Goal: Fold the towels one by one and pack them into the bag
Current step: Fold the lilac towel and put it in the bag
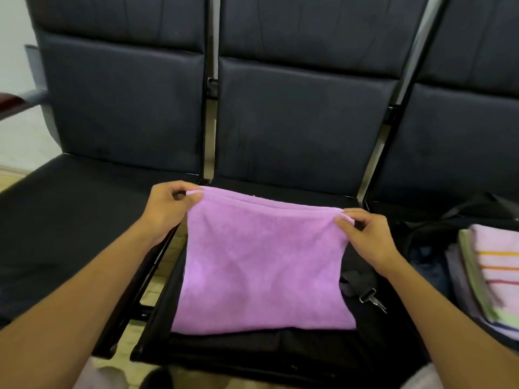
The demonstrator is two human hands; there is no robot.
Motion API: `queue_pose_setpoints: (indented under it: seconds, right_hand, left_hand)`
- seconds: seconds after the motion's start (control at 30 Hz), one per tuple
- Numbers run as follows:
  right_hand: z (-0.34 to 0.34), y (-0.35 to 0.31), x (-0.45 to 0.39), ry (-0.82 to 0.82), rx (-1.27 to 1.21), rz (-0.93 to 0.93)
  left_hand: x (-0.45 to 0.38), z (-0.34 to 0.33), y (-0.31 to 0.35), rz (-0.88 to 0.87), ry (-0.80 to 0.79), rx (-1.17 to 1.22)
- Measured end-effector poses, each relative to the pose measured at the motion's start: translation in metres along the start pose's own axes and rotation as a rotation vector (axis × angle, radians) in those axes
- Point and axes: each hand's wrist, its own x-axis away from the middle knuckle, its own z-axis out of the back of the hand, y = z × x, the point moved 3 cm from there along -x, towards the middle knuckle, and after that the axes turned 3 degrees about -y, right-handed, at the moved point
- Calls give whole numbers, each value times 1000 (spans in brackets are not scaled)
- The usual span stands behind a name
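A purple towel (261, 268), folded into a rough square, hangs over the middle seat (252, 346) of a black bench. My left hand (165, 209) pinches its upper left corner. My right hand (362, 234) pinches its upper right corner, so the doubled top edge is stretched between them. On the right seat an open black bag (429, 242) holds a stack of folded towels (494, 273), the top one pink with orange stripes.
A black strap with a metal clip (365, 293) lies on the middle seat beside the towel's right edge. The left seat (64, 234) is bare black padding. Dark padded backrests (303, 122) rise behind. Tiled floor shows between the seats.
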Motion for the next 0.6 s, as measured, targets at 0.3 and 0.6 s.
queue_pose_setpoints:
  seconds: [0.3, 0.6]
  right_hand:
    - [20, -23, 38, 75, 13, 64]
    - [21, -32, 51, 210, 85, 129]
  left_hand:
    - [50, 8, 24, -86, 93, -122]
    - [74, 15, 35, -189, 207, -351]
